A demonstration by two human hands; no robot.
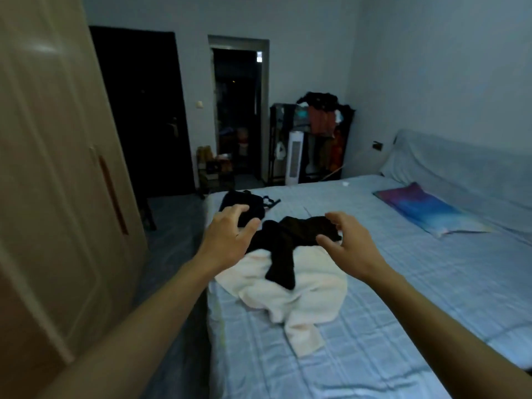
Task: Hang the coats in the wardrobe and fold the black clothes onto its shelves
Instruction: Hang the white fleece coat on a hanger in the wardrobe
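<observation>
On bed [403, 269] | black garment [283, 254] crumpled atop white garment [311, 295] | left hand [227, 234], right hand [345, 243] spread, empty

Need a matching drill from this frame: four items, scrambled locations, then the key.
Items
1. nearer black garment
2. cream garment
3. colourful pillow
4. wardrobe

Locations
A. standing left of the bed
B. on the bed sheet, partly under a black item
C. draped over the cream garment
D. on the bed, far right

Pairs: 1-C, 2-B, 3-D, 4-A
</observation>
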